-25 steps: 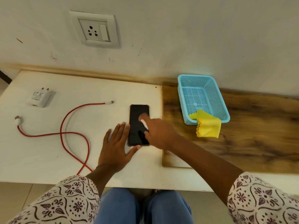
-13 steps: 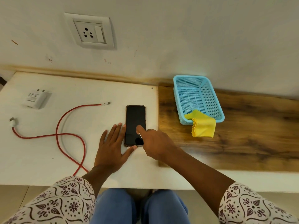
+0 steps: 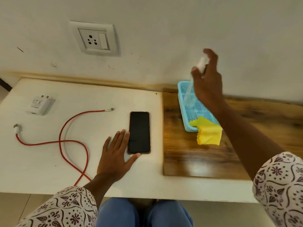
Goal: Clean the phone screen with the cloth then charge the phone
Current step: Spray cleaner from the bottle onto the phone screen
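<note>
While raised, right hand (image 3: 207, 82) around bottle (image 3: 191, 90)

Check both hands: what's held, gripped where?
Right hand holds a clear spray bottle near its white top, over the basket. Left hand holds nothing.

A: How many phones are there?
B: One phone (image 3: 139, 132). One red cable (image 3: 65, 141) and one white plug (image 3: 39, 104) too.
A: Baskets?
B: One blue basket (image 3: 183, 102), with one yellow cloth (image 3: 209, 134), and one clear spray bottle (image 3: 191, 90).
A: And hands?
B: Two, a left hand (image 3: 114, 158) and a right hand (image 3: 207, 82). One wall socket (image 3: 94, 39)
</note>
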`<state>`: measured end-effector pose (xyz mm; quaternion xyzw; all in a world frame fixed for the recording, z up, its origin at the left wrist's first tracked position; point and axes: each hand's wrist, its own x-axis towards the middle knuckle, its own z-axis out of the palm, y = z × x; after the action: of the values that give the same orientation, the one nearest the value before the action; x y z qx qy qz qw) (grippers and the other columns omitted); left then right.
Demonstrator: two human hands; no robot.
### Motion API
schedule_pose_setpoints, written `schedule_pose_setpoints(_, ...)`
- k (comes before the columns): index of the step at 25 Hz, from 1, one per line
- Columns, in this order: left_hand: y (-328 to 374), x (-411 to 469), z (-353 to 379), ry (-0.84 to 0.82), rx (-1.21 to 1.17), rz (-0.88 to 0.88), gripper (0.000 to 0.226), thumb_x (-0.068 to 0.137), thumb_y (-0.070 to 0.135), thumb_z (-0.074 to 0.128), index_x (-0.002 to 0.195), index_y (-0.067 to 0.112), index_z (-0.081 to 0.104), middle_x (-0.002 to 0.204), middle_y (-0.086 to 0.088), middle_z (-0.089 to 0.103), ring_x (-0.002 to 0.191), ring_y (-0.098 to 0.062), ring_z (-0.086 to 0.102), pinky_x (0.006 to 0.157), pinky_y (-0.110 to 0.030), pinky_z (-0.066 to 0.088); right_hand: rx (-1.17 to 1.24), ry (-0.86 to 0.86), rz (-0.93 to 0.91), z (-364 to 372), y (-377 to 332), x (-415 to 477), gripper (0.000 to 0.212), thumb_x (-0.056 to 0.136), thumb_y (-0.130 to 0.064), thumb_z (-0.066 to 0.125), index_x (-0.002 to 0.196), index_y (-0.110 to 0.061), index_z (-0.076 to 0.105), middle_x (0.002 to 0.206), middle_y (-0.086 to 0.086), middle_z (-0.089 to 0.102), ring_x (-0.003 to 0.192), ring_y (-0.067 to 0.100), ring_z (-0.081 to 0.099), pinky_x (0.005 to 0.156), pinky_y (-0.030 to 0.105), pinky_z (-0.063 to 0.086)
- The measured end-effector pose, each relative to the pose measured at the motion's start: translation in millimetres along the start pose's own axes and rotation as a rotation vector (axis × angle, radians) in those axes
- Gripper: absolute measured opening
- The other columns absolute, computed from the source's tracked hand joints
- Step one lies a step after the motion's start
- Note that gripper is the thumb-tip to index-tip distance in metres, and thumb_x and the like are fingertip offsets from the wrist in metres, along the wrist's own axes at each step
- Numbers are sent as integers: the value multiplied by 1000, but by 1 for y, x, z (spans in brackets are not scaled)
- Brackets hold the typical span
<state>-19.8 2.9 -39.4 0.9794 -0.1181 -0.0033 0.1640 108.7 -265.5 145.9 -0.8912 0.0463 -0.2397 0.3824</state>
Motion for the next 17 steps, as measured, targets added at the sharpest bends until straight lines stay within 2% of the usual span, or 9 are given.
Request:
schedule_pose_setpoints(2, 0, 0, 0, -1, 15, 1, 82, 84, 70, 17, 148, 20, 7, 157, -1, 14, 144, -15, 4, 118, -40, 5, -46, 47, 62, -6, 15, 16, 49, 91, -22, 49, 136, -13, 31, 89, 8, 63, 80, 24, 62, 69, 17, 39)
schedule_pose_setpoints(5, 0, 1, 0, -2, 24, 6, 82, 84, 70, 19, 148, 19, 8, 157, -2, 15, 144, -15, 4, 118, -40, 6, -95, -25, 164, 0, 34, 21, 49, 91, -19, 51, 134, -6, 31, 103, 18, 67, 96, 33, 63, 81, 30, 44)
schedule_pose_setpoints(14, -2, 0, 2, -1, 26, 2, 82, 84, 70, 20, 148, 20, 9, 157, -1, 15, 144, -15, 5, 118, -40, 6, -153, -127, 234, 28, 56, 26, 52, 91, -20, 56, 133, -4, 31, 113, 23, 63, 105, 36, 59, 87, 34, 45)
schedule_pose_setpoints(17, -2, 0, 2, 0, 28, 6, 82, 85, 69, 21, 148, 19, 9, 157, -1, 15, 144, -15, 5, 117, -40, 7, -137, -198, 237, 28, 59, 28, 57, 89, -27, 59, 134, -6, 31, 114, 21, 63, 106, 34, 60, 87, 33, 44)
